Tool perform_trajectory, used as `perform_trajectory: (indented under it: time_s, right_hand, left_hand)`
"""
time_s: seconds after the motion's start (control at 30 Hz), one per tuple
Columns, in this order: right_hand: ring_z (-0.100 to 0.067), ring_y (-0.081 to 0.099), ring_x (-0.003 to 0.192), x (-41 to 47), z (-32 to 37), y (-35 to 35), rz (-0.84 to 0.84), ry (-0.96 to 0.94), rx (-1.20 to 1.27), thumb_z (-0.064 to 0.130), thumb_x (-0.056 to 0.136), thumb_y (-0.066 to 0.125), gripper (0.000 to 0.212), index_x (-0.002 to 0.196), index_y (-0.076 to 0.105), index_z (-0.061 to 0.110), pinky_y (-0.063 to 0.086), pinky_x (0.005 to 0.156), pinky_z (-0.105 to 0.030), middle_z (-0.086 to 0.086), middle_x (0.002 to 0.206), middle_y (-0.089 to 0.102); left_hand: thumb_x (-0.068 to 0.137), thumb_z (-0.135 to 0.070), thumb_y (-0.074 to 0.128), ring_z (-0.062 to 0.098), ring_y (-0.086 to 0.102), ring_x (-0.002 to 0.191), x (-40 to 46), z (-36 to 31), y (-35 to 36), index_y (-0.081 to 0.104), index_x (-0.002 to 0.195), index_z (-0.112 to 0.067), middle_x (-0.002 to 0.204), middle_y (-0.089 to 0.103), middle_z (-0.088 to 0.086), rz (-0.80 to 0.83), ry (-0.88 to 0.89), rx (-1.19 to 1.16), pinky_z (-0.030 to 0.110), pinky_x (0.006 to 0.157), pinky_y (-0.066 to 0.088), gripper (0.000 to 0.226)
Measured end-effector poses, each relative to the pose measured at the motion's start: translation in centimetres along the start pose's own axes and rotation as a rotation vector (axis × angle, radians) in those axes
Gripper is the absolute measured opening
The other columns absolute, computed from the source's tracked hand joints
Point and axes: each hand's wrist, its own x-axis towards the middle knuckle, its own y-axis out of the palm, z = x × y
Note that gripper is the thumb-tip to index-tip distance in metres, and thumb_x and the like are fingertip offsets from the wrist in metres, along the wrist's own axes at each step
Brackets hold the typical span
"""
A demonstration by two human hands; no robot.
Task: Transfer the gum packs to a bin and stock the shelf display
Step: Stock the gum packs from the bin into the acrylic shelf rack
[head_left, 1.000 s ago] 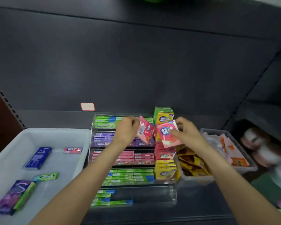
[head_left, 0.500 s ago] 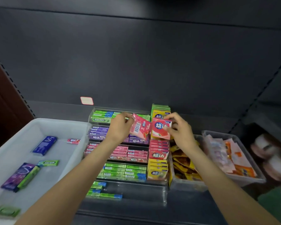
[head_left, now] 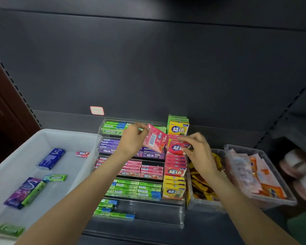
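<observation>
A clear tiered display rack (head_left: 181, 214) on the dark shelf holds rows of green, purple and pink gum packs, with red, yellow and green boxes in its right column. My left hand (head_left: 132, 138) grips a pink gum box (head_left: 155, 141), tilted with its barcode showing, above the purple tier. My right hand (head_left: 196, 147) pinches a red gum box (head_left: 176, 148) that sits at the top of the red stack in the right column. A white bin (head_left: 64, 138) on the left holds several loose packs in blue, purple, green and red.
Two clear tubs stand right of the rack: one with yellow sachets (head_left: 200, 188), one with orange and pink packets (head_left: 254, 172). Blurred pale rolls (head_left: 300, 170) lie at the far right. A small white label (head_left: 97, 110) sticks to the shelf's back panel.
My right hand has lowered its red box onto the red stack in the rack's right column. My left hand has kept its pink box over the purple tier. The camera has shifted.
</observation>
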Motion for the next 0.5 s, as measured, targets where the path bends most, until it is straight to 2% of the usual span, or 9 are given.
perform_trajectory:
  time_s: [0.07, 0.17, 0.27, 0.33, 0.43, 0.5]
  right_hand:
    - [-0.004, 0.041, 0.108, -0.1, 0.3, 0.1, -0.01, -0.024, -0.052, 0.015, 0.088, 0.063, 0.038, 0.126, 0.059, 0.021, 0.051, 0.088, -0.026, 0.001, 0.115, 0.045]
    - [-0.009, 0.044, 0.112, -0.3, 0.9, 0.1, -0.019, -0.081, -0.182, 0.017, 0.089, 0.062, 0.038, 0.127, 0.058, 0.021, 0.052, 0.089, -0.029, 0.0, 0.118, 0.046]
    - [-0.01, 0.04, 0.118, -0.4, 1.4, -0.3, 0.047, -0.107, -0.29, 0.024, 0.092, 0.058, 0.042, 0.134, 0.05, 0.023, 0.049, 0.093, -0.03, 0.001, 0.124, 0.043]
    - [-0.01, 0.039, 0.118, -0.4, 1.9, -0.7, 0.06, -0.122, -0.323, 0.026, 0.092, 0.058, 0.045, 0.136, 0.048, 0.023, 0.048, 0.096, -0.03, 0.003, 0.124, 0.043]
    - [-0.006, 0.035, 0.121, -0.6, 3.0, -1.5, 0.031, -0.139, -0.164, 0.025, 0.092, 0.058, 0.048, 0.138, 0.044, 0.024, 0.048, 0.095, -0.03, 0.004, 0.127, 0.041]
    - [-0.001, 0.032, 0.119, -1.0, 4.2, -1.9, 0.042, -0.194, -0.025, 0.031, 0.09, 0.059, 0.053, 0.14, 0.041, 0.025, 0.047, 0.093, -0.026, 0.007, 0.127, 0.04]
  left_hand:
    - [0.097, -0.02, 0.047, 0.007, 0.056, 0.074, 0.0, -0.1, 0.1, 0.058, 0.114, -0.003, 0.101, 0.065, 0.008, 0.019, 0.011, -0.015, 0.003, 0.047, 0.04, 0.026]
    - [0.097, -0.02, 0.048, 0.004, 0.054, 0.062, 0.0, 0.0, 0.3, 0.058, 0.112, -0.005, 0.088, 0.062, 0.006, 0.037, 0.01, -0.045, 0.006, 0.045, 0.04, 0.024]
    - [0.097, -0.021, 0.047, 0.009, 0.058, 0.064, 0.1, 0.0, 0.4, 0.057, 0.108, -0.007, 0.086, 0.065, 0.008, 0.057, -0.027, -0.1, 0.021, 0.054, 0.046, 0.02]
    - [0.097, -0.02, 0.048, 0.007, 0.058, 0.06, 0.0, 0.0, 0.4, 0.057, 0.104, -0.01, 0.079, 0.064, 0.005, 0.057, -0.05, -0.132, 0.025, 0.055, 0.048, 0.015]
    - [0.096, -0.018, 0.048, 0.016, 0.064, 0.068, -0.2, -0.1, 0.5, 0.056, 0.096, -0.012, 0.081, 0.065, 0.007, 0.049, -0.097, -0.209, 0.036, 0.068, 0.056, 0.01]
    - [0.096, -0.016, 0.049, 0.021, 0.066, 0.071, -0.5, -0.2, 0.7, 0.058, 0.094, -0.009, 0.083, 0.066, 0.011, 0.035, -0.137, -0.282, 0.036, 0.069, 0.057, 0.011]
